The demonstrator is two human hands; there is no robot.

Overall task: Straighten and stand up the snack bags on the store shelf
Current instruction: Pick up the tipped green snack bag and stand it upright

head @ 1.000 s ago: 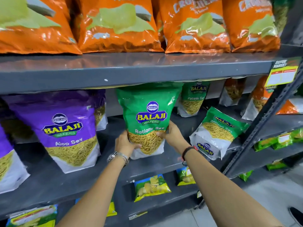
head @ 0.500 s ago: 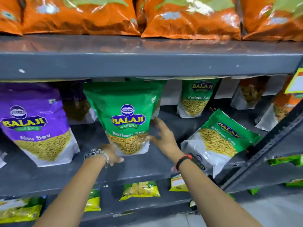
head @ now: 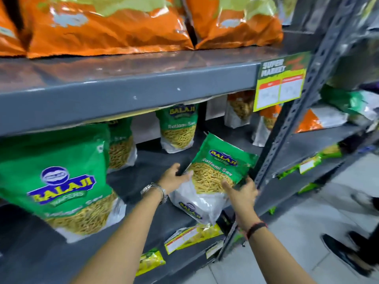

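Two hands frame a tilted green Ratlami Sev bag (head: pixel 213 177) on the middle shelf (head: pixel 155 160), near the slotted grey upright (head: pixel 287 128). The left hand (head: pixel 174 178) cups the bag's left edge with fingers curled behind it and the thumb on the front; the right hand (head: pixel 243 193) lies with fingers spread against the lower right side, index finger on the clear window. A metal-link watch (head: pixel 152 191) circles the left wrist and a dark band (head: pixel 256 227) the right. The bag is a glossy, crinkled plastic pouch, green at the top, white at the bottom, with thin yellow strands showing through its window; it leans back to the right, its white base overhanging the shelf's front edge. To the left a larger-looking pouch of the same kind (head: pixel 59 181) stands close to the camera, and two more green ones (head: pixel 178 128) stand upright further back. Shiny, puffed orange bags (head: pixel 114 23) line the upper shelf (head: pixel 127 89), whose grey painted metal lip is scuffed and carries a green and yellow price tag (head: pixel 281 83) at its right end. Small yellow-green packets (head: pixel 192 235) lie flat on the lower shelf. Pale floor tiles (head: pixel 287 253) show at the lower right, with a dark shoe (head: pixel 344 257) on them.
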